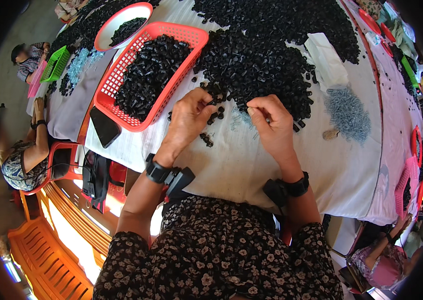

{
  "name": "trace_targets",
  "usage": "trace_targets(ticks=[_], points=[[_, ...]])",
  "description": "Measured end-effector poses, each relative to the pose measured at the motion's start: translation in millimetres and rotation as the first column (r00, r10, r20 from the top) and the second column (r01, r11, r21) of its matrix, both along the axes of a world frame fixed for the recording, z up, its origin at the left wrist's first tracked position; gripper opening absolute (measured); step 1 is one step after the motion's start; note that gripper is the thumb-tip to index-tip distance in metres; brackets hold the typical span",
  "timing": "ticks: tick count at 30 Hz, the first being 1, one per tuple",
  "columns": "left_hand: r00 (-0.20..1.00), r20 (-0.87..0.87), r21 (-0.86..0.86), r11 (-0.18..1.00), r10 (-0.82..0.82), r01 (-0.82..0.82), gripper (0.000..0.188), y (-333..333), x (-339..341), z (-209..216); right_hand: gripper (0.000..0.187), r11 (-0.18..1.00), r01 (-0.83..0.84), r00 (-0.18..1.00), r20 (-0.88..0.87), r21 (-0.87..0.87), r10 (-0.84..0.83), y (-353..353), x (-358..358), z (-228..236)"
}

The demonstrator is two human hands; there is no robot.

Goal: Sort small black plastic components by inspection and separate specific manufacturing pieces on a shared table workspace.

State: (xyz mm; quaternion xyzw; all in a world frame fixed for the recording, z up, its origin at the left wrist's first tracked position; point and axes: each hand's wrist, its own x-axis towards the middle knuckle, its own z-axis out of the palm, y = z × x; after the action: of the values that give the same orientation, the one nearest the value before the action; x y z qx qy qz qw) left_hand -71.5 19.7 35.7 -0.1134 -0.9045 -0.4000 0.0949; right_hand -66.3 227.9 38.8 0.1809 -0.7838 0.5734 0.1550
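My left hand (187, 120) is closed over the cloth, thumb and forefinger pinched together at what looks like a small black part (211, 103). Close to it, my right hand (273, 125) is also in a pinch. Something tiny and dark shows at its fingertips, too small to name. Just beyond both hands spreads a large heap of short, black, tube-like parts (256, 60). Between the hands lies a little patch of thin, clear bluish pieces (241, 117). A few loose dark bits (206, 140) rest beside my left hand.
Left of my hands stands a red perforated basket (184, 75) filled with black parts, a red-rimmed bowl (102, 40) behind it. A black phone (104, 128) lies at the table edge. To the right are a white packet (325, 60) and a bluish pile (346, 115). Other people sit nearby.
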Motion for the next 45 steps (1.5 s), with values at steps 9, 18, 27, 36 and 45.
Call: trace_targets(ticks=[9,18,27,36,45], points=[[0.939,0.194,0.763,0.646,-0.284,0.037,0.018,5,51,22,0.01,0.894,-0.242,0.897,0.266,-0.377,0.354,-5,14,13],[0.934,0.25,0.762,0.647,-0.255,-0.028,0.015,8,65,23,0.007,0.865,-0.296,0.882,0.233,-0.405,0.41,-8,17,12],[0.919,0.283,0.868,0.481,-0.276,-0.123,0.013,10,63,14,0.005,0.86,-0.295,0.864,0.268,-0.416,0.426,-9,18,14],[0.846,0.406,0.908,0.253,-0.345,-0.333,0.009,6,64,-3,0.005,0.862,-0.284,0.863,0.279,-0.42,0.42,-15,21,10],[0.798,0.38,0.919,0.088,-0.469,-0.385,0.007,17,70,-5,0.004,0.859,-0.304,0.848,0.293,-0.411,0.441,-21,24,5]])
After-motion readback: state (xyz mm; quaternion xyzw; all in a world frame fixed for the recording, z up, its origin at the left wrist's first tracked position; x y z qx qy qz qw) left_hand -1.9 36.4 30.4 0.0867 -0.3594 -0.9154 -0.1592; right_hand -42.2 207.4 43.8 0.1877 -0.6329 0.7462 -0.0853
